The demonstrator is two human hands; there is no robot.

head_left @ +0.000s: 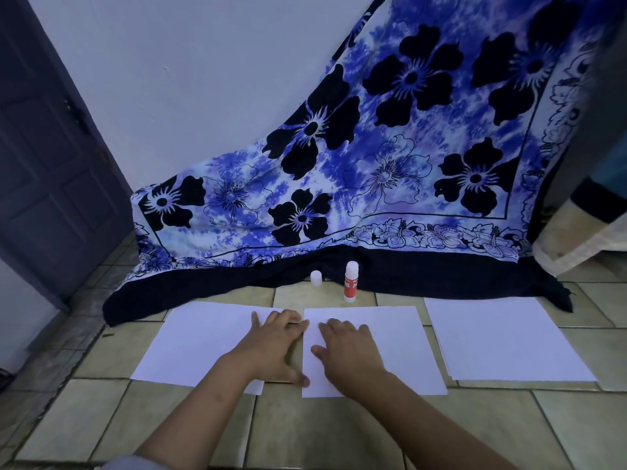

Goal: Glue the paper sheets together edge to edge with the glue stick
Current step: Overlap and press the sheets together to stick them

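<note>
- White left sheet [200,344] and middle sheet [393,347] lie on the tiled floor [325,432], meeting edge to edge.
- Left hand [271,347] and right hand [346,351] press flat beside that seam, fingers spread, gripping nothing; they hide part of it.
- Glue stick [350,282] stands upright beyond the sheets, its red label too small to read.
- Cap [316,278] stands near it.

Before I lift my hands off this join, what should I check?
1. Left hand pressing flat at the join: ok.
2. Right hand flat on the middle sheet: ok.
3. Left sheet and middle sheet edges meeting: cannot tell, the hands cover them.
4. Glue stick capped: not ok; its cap stands beside it.
5. Spare sheets lying apart at right: ok.
</note>
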